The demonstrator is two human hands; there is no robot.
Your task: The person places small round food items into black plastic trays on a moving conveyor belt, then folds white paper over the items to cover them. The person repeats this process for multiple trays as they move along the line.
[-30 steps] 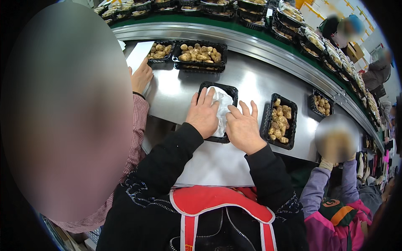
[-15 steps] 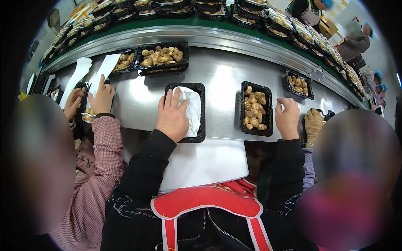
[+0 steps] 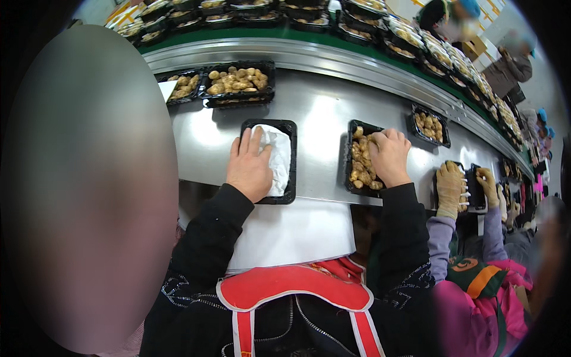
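My left hand (image 3: 248, 171) lies with its fingers spread on a crumpled white paper sheet (image 3: 282, 156) inside a black plastic tray (image 3: 291, 185). To its right, a second black tray (image 3: 348, 156) is filled with knobbly small brown tubers (image 3: 360, 163). My right hand (image 3: 392, 159) reaches over that tray's right rim. Its fingers are curled and pinched together at the upper tubers, apparently on one of them; the fingertips partly hide it.
White sheets (image 3: 291, 232) lie at the steel table's (image 3: 321, 119) near edge. Stacked trays of tubers (image 3: 238, 80) stand at the far left, another tray (image 3: 428, 125) at far right. A co-worker's gloved hands (image 3: 449, 187) work on the right. Packed trays (image 3: 410, 41) line the green conveyor beyond.
My right hand has moved left from beside the tuber tray onto its tubers. My left hand stays on the paper. The view has shifted slightly, showing more of the right-hand co-worker.
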